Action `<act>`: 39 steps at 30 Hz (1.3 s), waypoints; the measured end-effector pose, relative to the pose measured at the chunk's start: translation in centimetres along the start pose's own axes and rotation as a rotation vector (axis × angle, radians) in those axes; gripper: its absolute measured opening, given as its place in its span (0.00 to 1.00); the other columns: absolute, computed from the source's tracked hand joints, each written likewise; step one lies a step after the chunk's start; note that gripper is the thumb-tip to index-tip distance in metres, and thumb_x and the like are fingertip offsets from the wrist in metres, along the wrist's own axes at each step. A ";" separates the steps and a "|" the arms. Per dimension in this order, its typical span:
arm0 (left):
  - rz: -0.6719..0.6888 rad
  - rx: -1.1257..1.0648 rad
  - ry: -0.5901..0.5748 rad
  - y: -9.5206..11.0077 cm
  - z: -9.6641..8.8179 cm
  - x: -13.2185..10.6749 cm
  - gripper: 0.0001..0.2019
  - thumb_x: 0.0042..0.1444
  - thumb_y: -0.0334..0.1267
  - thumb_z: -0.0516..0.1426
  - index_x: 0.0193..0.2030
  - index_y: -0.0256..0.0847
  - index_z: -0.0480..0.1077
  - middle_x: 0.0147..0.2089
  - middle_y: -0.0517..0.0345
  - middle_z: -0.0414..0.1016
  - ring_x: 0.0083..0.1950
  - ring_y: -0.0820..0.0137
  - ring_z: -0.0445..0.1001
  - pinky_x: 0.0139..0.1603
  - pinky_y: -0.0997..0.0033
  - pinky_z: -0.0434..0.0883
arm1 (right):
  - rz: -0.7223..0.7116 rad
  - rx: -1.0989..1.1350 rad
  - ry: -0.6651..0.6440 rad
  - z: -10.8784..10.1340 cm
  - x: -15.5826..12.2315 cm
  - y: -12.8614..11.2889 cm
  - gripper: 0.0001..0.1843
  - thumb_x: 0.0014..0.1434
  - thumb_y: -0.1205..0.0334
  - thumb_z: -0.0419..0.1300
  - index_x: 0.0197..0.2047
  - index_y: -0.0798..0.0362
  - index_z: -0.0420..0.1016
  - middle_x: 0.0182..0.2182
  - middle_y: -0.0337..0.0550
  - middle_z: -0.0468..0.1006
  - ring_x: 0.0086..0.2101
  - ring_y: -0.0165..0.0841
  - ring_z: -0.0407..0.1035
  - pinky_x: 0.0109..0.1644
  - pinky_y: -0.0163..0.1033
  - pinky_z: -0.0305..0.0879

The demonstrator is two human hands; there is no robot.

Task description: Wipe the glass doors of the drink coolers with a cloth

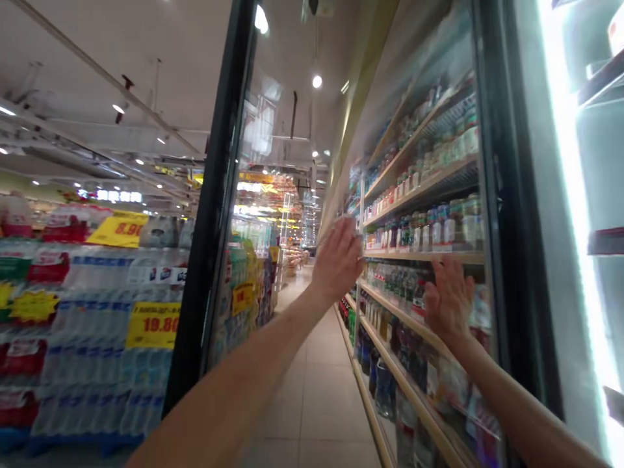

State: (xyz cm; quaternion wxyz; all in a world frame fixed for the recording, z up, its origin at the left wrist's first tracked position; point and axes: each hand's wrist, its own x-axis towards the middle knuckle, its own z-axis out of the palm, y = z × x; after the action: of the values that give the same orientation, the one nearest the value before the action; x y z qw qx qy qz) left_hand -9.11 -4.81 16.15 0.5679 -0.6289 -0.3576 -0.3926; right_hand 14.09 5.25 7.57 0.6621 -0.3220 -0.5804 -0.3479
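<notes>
A glass cooler door point(292, 84) in a black frame stands swung open in front of me. My left hand point(338, 259) reaches up to the middle of the glass, fingers bent over what looks like a thin white cloth point(351, 225). The cloth is blurred and mostly hidden under the fingers. Nearer the hinge-side frame, my right hand point(449, 299) is raised against the pane with fingers spread, thumb to the left, holding nothing.
Stacked bottled water point(92, 325) with yellow price signs point(151, 324) lies left of the door. Through or on the glass appear shelves of bottles and cans point(439, 224) and a tiled aisle floor point(316, 390). The lit cooler interior point(580, 273) is at far right.
</notes>
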 end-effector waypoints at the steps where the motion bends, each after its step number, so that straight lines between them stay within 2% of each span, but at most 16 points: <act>1: 0.081 -0.015 -0.054 0.6 0.3 0.1 0.18 0.61 0.36 0.45 0.56 0.36 0.62 0.68 0.47 0.52 0.71 0.62 0.40 0.69 0.55 0.50 | 0.005 0.005 0.000 -0.1 0.0 0.0 0.28 0.63 0.55 0.42 0.65 0.50 0.54 0.63 0.52 0.58 0.63 0.47 0.48 0.62 0.62 0.47; 3: 0.094 -0.031 -0.095 -0.2 -0.1 0.6 0.20 0.61 0.35 0.44 0.59 0.39 0.59 0.68 0.51 0.52 0.71 0.65 0.40 0.69 0.56 0.50 | 0.016 0.014 -0.009 -0.2 0.1 -0.1 0.28 0.63 0.55 0.42 0.65 0.51 0.53 0.63 0.53 0.58 0.63 0.47 0.48 0.62 0.62 0.46; 7: -0.337 0.002 0.076 -5.1 -1.9 2.3 0.28 0.58 0.36 0.46 0.66 0.37 0.46 0.71 0.48 0.42 0.71 0.60 0.32 0.69 0.46 0.41 | 0.038 0.016 -0.012 -0.4 0.4 -0.4 0.29 0.63 0.55 0.42 0.65 0.51 0.52 0.63 0.51 0.57 0.64 0.46 0.47 0.63 0.61 0.45; 9: -0.443 -0.011 0.125 -5.4 -1.9 3.0 0.28 0.59 0.37 0.45 0.66 0.38 0.46 0.71 0.50 0.40 0.71 0.59 0.30 0.69 0.45 0.38 | 0.042 0.015 -0.017 -0.4 0.4 -0.4 0.29 0.63 0.55 0.42 0.66 0.51 0.52 0.63 0.51 0.57 0.64 0.46 0.47 0.63 0.61 0.44; 13: -0.143 -0.122 -0.045 -3.0 -1.1 2.9 0.24 0.62 0.38 0.41 0.65 0.39 0.50 0.70 0.54 0.46 0.71 0.64 0.38 0.70 0.53 0.45 | 0.030 0.014 -0.047 -0.6 0.4 -0.2 0.29 0.63 0.55 0.41 0.65 0.52 0.52 0.64 0.51 0.56 0.64 0.46 0.46 0.63 0.61 0.44; 15: -0.044 -0.143 -0.140 -4.1 -1.6 2.8 0.24 0.62 0.39 0.41 0.65 0.39 0.48 0.69 0.57 0.48 0.70 0.68 0.43 0.70 0.57 0.46 | 0.018 0.009 -0.064 -0.7 0.3 -0.1 0.29 0.63 0.55 0.41 0.65 0.54 0.52 0.64 0.52 0.56 0.64 0.45 0.46 0.64 0.60 0.43; 17: -0.161 -0.092 -0.118 -7.0 -2.5 3.1 0.25 0.62 0.38 0.43 0.65 0.38 0.46 0.70 0.60 0.46 0.70 0.71 0.41 0.71 0.57 0.41 | 0.018 -0.007 -0.077 -0.7 0.3 -0.2 0.29 0.63 0.55 0.41 0.65 0.54 0.52 0.64 0.52 0.55 0.64 0.44 0.45 0.64 0.60 0.43; 20: -0.384 -0.021 0.037 -9.7 -3.1 3.7 0.25 0.61 0.37 0.44 0.64 0.33 0.46 0.72 0.60 0.35 0.71 0.66 0.27 0.70 0.50 0.31 | 0.032 -0.043 -0.076 -0.7 0.3 -0.4 0.29 0.62 0.55 0.41 0.66 0.52 0.51 0.65 0.50 0.54 0.64 0.44 0.45 0.63 0.59 0.44; 22: -0.279 -0.068 0.022 -8.3 -2.6 3.5 0.22 0.62 0.38 0.42 0.62 0.33 0.51 0.72 0.59 0.38 0.71 0.66 0.27 0.71 0.53 0.34 | 0.044 -0.049 -0.079 -0.7 0.3 -0.5 0.29 0.62 0.56 0.40 0.66 0.51 0.50 0.65 0.48 0.54 0.65 0.43 0.44 0.63 0.59 0.44; 26: 0.122 -0.196 -0.227 -4.2 -1.4 2.5 0.22 0.63 0.40 0.39 0.62 0.41 0.53 0.70 0.62 0.47 0.71 0.71 0.39 0.70 0.57 0.43 | 0.041 -0.032 -0.084 -0.8 0.3 -0.6 0.29 0.63 0.57 0.40 0.66 0.51 0.50 0.65 0.48 0.54 0.65 0.42 0.45 0.64 0.59 0.44; 28: 0.044 -0.153 -0.204 -5.2 -1.6 2.9 0.23 0.62 0.42 0.41 0.62 0.41 0.53 0.71 0.63 0.44 0.71 0.68 0.38 0.70 0.54 0.41 | 0.038 -0.032 -0.084 -0.9 0.3 -0.6 0.29 0.62 0.58 0.41 0.66 0.50 0.50 0.65 0.47 0.54 0.65 0.42 0.44 0.64 0.59 0.45; 31: -0.379 -0.065 0.016 -8.0 -2.1 4.0 0.25 0.61 0.41 0.43 0.64 0.35 0.48 0.72 0.62 0.35 0.71 0.65 0.28 0.70 0.49 0.32 | 0.040 -0.038 -0.073 -0.8 0.3 -0.6 0.29 0.62 0.58 0.41 0.66 0.49 0.50 0.65 0.46 0.54 0.65 0.42 0.44 0.63 0.59 0.45; 32: -0.430 -0.066 0.048 -8.2 -2.1 4.1 0.25 0.61 0.41 0.43 0.64 0.35 0.48 0.72 0.62 0.34 0.71 0.65 0.26 0.70 0.49 0.30 | 0.040 -0.038 -0.066 -0.7 0.3 -0.6 0.29 0.62 0.58 0.41 0.66 0.49 0.50 0.65 0.46 0.54 0.65 0.42 0.44 0.63 0.59 0.45; 33: -0.396 -0.090 0.041 -8.0 -2.1 4.0 0.24 0.61 0.41 0.43 0.63 0.36 0.49 0.72 0.63 0.35 0.71 0.66 0.26 0.70 0.51 0.31 | 0.039 -0.038 -0.061 -0.7 0.3 -0.6 0.29 0.62 0.58 0.42 0.66 0.48 0.50 0.65 0.46 0.54 0.65 0.42 0.44 0.63 0.59 0.45; 37: 0.108 -0.218 -0.203 -5.6 -1.9 2.7 0.23 0.62 0.43 0.41 0.63 0.42 0.53 0.70 0.60 0.46 0.71 0.68 0.38 0.70 0.56 0.44 | 0.027 -0.035 -0.056 -0.5 0.2 -0.3 0.28 0.62 0.59 0.42 0.66 0.48 0.51 0.64 0.47 0.56 0.64 0.41 0.46 0.63 0.58 0.45; 39: 0.096 -0.193 -0.180 -6.3 -2.2 2.8 0.24 0.62 0.44 0.41 0.63 0.42 0.53 0.70 0.57 0.48 0.71 0.64 0.40 0.69 0.50 0.43 | 0.027 -0.042 -0.055 -0.4 0.2 -0.3 0.28 0.62 0.59 0.42 0.65 0.49 0.51 0.64 0.47 0.56 0.64 0.41 0.46 0.63 0.58 0.46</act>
State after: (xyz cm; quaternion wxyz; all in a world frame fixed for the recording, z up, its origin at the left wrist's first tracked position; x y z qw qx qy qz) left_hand -13.67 -6.40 21.53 0.4885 -0.7296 -0.3372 -0.3395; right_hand 14.10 4.76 7.71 0.6436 -0.3529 -0.5866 -0.3423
